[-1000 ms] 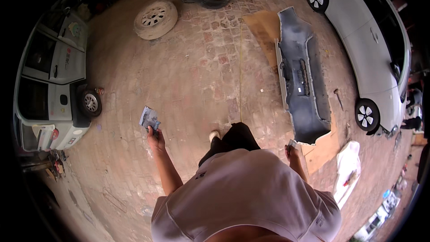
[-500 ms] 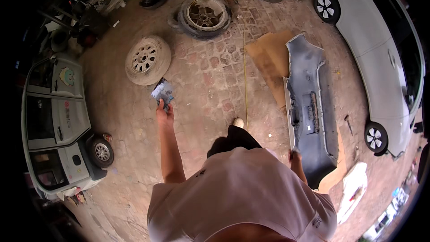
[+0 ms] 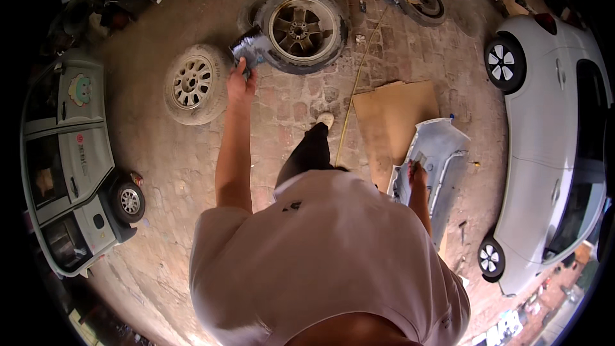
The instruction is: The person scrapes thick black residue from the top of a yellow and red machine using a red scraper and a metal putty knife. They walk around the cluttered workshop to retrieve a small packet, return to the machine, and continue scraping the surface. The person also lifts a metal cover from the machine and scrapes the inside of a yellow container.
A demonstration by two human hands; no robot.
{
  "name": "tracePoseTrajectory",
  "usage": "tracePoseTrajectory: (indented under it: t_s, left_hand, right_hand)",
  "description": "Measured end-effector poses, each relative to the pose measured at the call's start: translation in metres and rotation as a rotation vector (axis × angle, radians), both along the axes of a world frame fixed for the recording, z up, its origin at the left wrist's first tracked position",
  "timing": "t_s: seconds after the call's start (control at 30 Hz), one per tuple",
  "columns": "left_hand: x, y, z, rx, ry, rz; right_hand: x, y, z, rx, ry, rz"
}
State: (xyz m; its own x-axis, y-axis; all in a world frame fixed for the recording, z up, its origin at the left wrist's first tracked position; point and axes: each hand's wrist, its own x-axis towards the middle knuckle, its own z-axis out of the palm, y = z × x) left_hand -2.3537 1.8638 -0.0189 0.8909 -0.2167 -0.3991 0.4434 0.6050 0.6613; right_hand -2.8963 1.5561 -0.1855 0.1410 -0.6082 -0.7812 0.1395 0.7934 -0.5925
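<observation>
My left hand point(image 3: 241, 82) is closed on the near end of a thin flat plate point(image 3: 251, 46), blotched white, grey and black. It is raised over the floor between two wheels. My right hand point(image 3: 418, 176) grips a small flat scraper-like tool point(image 3: 419, 157), whose exact kind is hard to make out. That hand is over a grey car bumper point(image 3: 442, 144) lying on the ground to my right; whether the tool touches it I cannot tell. Part of the bumper is hidden by my right arm and body.
Cardboard point(image 3: 397, 112) lies under and beside the bumper. A dusty wheel point(image 3: 192, 83), a larger wheel point(image 3: 304, 29) and a thin tyre point(image 3: 421, 3) are on the brick floor. A yellow hose or cord point(image 3: 362, 67) runs ahead. Vehicles stand at left point(image 3: 73, 166) and right point(image 3: 544, 147).
My body has turned and shifted toward the bumper's near part. The plate in my left hand has moved farther forward. My right hand has gone from the bumper's near left edge to over its inner side.
</observation>
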Motion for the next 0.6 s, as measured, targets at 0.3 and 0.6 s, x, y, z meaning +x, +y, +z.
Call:
tracePoseTrajectory:
  t_s: [0.3, 0.6]
  left_hand:
    - [0.164, -0.230, 0.022, 0.064, 0.081, 0.034]
    - [0.316, -0.432, -0.017, 0.028, 0.160, 0.094]
  right_hand:
    - [-0.008, -0.059, -0.019, 0.319, 0.259, -0.300]
    - [0.163, -0.357, -0.015, 0.355, 0.159, -0.283]
